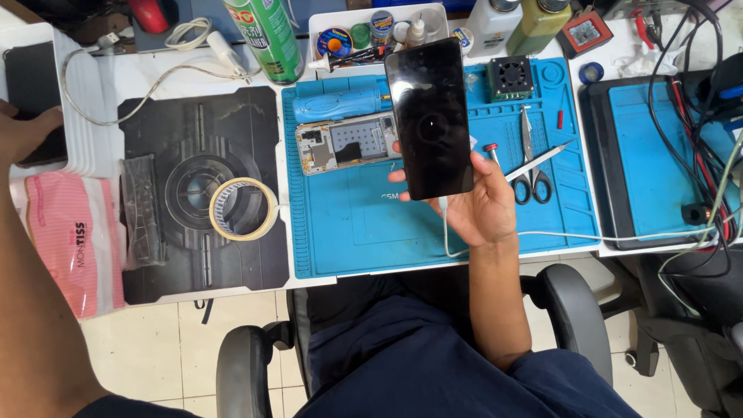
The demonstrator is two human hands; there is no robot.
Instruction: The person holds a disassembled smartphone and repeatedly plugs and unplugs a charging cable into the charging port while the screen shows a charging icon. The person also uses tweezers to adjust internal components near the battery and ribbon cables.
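Nearest is the person's lap in dark blue trousers, on a grey-armed chair (pixel 569 310) over pale floor tiles. Beyond it runs the white bench (pixel 147 73), with a blue mat (pixel 348 232) in its middle.

Just above the mat's near edge the right hand (pixel 484 205) is raised, its fingers curled round the lower end of a black phone (pixel 429 108), screen dark and facing up; a white cable (pixel 588 234) trails from under the hand. Behind the phone on the mat lies an opened phone frame (pixel 348 143), and scissors (pixel 530 166) lie right of it. Left of the mat a tape roll (pixel 243 209) sits on a dark mat.

Far left of the mat, the left hand (pixel 27 131) lies loosely open against another dark phone (pixel 35 89), gripping nothing that I can make out. At the mat's far edge stands a green can (pixel 267 35).
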